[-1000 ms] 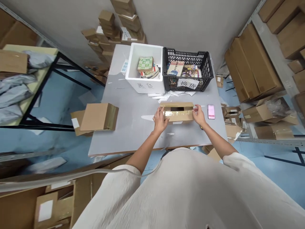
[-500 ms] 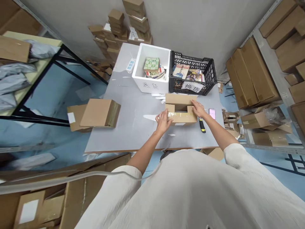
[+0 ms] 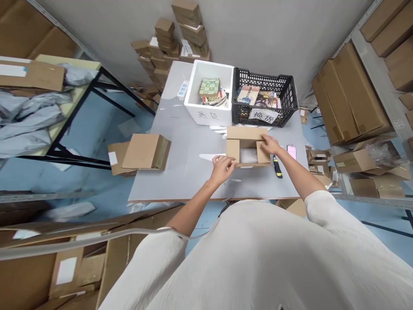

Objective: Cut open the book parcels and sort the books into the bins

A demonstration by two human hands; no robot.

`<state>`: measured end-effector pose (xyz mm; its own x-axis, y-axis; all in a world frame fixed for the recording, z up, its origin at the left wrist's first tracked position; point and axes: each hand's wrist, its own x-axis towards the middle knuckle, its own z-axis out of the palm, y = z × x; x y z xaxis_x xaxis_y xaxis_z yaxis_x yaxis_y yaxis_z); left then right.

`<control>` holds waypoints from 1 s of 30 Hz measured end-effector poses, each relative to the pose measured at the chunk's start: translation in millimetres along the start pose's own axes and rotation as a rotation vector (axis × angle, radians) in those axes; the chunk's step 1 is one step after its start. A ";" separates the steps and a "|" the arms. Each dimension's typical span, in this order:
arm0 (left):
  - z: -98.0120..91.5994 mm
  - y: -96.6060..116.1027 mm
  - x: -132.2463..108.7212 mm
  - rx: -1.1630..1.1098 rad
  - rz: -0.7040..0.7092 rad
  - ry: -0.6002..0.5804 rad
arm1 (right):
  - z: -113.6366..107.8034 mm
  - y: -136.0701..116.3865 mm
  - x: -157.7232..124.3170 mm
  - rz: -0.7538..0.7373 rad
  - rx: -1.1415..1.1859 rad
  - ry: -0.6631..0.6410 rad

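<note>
A small cardboard box lies on the grey table with its flaps folded outward and something white inside. My left hand grips the box's near flap at the left corner, fingers curled on its edge. My right hand rests on the right side flap, fingers pressed on the cardboard. A yellow and black utility knife lies just right of the box, and a pink phone lies beyond it.
A white foam bin and a black plastic crate, both holding books, stand at the table's far edge. A closed cardboard box sits at the table's left edge. Stacked cartons fill the shelves at right and the far corner.
The taped box has been opened: its flaps now lie spread out, showing the white contents. Both hands moved from the box's ends onto its flaps. The knife has come into view.
</note>
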<state>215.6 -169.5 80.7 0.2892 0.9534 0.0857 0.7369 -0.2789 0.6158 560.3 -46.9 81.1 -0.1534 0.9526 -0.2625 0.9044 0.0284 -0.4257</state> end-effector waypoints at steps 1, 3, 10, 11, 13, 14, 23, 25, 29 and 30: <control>-2.0 -0.8 -0.5 0.004 0.027 -0.042 | 2.8 -2.6 -2.4 0.009 -0.012 0.000; -5.4 -2.6 0.9 0.018 0.086 -0.143 | 8.0 -8.2 -6.7 0.031 -0.038 -0.013; 7.4 5.1 24.1 0.182 0.320 -0.430 | 20.4 -21.4 -11.2 0.051 -0.094 -0.012; 10.3 7.6 28.3 0.209 0.344 -0.454 | 21.7 -22.2 -11.2 0.053 -0.096 -0.006; 13.3 11.9 34.2 0.262 0.359 -0.470 | 24.0 -23.2 -11.1 0.059 -0.098 0.000; 13.1 13.4 35.0 0.280 0.352 -0.461 | 24.8 -23.4 -11.1 0.060 -0.102 0.002; -4.6 0.2 -5.1 0.271 0.016 -0.107 | 29.2 -20.9 -10.9 0.042 -0.102 0.012; -4.0 -10.3 -4.5 0.275 -0.066 -0.077 | 29.9 -22.8 -11.0 0.058 -0.108 0.019; 0.8 -35.7 18.8 0.192 -0.116 -0.223 | 28.4 -28.3 -11.5 0.091 -0.133 0.012; 1.7 -41.5 27.7 0.163 -0.119 -0.264 | 27.2 -29.2 -11.8 0.091 -0.139 0.006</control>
<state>194.1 -131.6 56.1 0.3279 0.9237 -0.1983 0.8570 -0.2025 0.4738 524.9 -67.1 73.0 -0.0660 0.9549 -0.2895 0.9609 -0.0174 -0.2765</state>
